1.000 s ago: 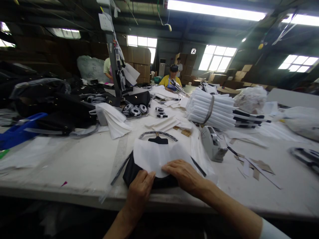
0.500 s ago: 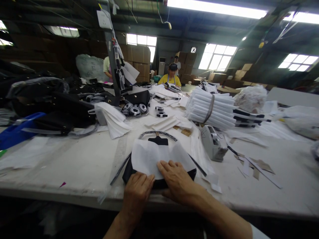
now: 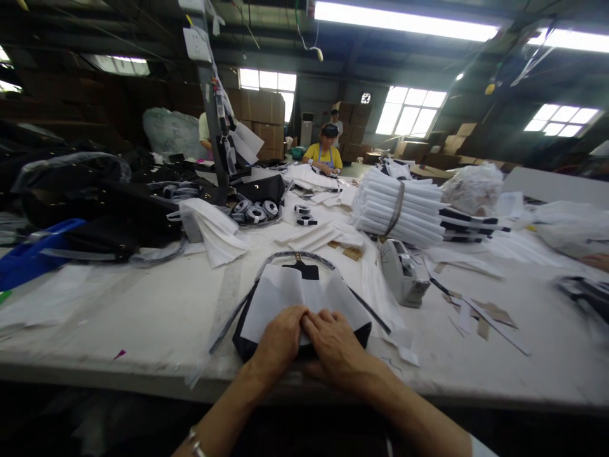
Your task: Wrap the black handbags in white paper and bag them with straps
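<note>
A black handbag (image 3: pixel 242 343) lies at the table's front edge, its handle (image 3: pixel 314 255) wrapped and arched away from me. Below the handle shows a black strap tab (image 3: pixel 308 271) with gold metal. Spread over the bag is a creased white sheet (image 3: pixel 271 298). My left hand (image 3: pixel 280 333) has its fingers curled at the middle of the sheet's near edge. Beside it, nearly touching, my right hand (image 3: pixel 335 343) bends its fingers over the same edge, thumb low against the bag. What lies under my fingers is hidden.
A tape dispenser (image 3: pixel 404 276) and a strapped bundle of white rolls (image 3: pixel 397 206) stand to the right. Black bags (image 3: pixel 114 216) and a blue bin (image 3: pixel 38 254) crowd the left. A person (image 3: pixel 326 152) sits across; another person's hand (image 3: pixel 597 261) shows far right.
My left hand has moved right and up from the bag's near edge to meet my right hand. The sheet lies flatter and wider. A dark wrapped item has appeared at far right.
</note>
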Demonstrator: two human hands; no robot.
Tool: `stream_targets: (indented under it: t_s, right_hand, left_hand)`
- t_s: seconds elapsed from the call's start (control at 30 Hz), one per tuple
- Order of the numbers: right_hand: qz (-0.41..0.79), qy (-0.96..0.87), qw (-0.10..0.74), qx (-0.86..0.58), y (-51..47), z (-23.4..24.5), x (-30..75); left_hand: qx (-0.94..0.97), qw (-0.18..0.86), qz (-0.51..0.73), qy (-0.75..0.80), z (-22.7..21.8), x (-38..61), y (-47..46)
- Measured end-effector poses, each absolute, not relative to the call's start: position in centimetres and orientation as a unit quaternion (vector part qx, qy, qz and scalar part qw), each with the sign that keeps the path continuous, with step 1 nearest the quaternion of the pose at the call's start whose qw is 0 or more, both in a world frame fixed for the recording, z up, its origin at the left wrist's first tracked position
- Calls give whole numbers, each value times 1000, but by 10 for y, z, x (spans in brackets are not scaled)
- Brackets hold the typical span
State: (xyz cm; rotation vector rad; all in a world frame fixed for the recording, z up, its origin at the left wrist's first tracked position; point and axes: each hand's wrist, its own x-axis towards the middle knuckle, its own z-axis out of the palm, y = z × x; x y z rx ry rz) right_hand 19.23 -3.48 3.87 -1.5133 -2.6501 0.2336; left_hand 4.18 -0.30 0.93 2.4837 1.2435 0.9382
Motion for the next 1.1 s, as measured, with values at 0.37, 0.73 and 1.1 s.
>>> stream_targets:
  t_s: [0.37, 0.73, 1.1]
  right_hand:
    - [134, -846, 46, -514, -30, 45, 200]
    - [18, -862, -23, -506, -25, 25, 195]
    - [11, -858, 6, -514, -31, 19, 195]
  left_hand:
    - [824, 86, 313, 464, -15, 34, -7]
    - [853, -23, 293, 432, -27, 35, -12]
    - [854, 3, 309, 418, -21, 29, -14]
